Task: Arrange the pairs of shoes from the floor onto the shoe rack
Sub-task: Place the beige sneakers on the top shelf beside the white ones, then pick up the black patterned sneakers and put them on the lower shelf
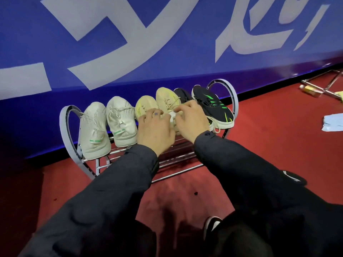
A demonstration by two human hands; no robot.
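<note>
A low metal shoe rack (65,123) with curved grey ends stands against a blue wall. On its top tier, toes up, sit two white shoes (118,121), two pale yellow shoes (167,99) and two black shoes with green stripes (213,104). My left hand (154,130) rests on the heel of the left yellow shoe (143,106). Over the right yellow shoe lies my right hand (191,119), fingers curled at its laces and heel. Both heels are hidden under my hands.
Red carpet (269,130) covers the floor. The rack's lower bars (176,164) hold nothing visible. A crumpled pale sheet (333,122) lies at the right, with a metal frame and a bottle (311,89) further back. My own dark shoe (211,227) shows at the bottom.
</note>
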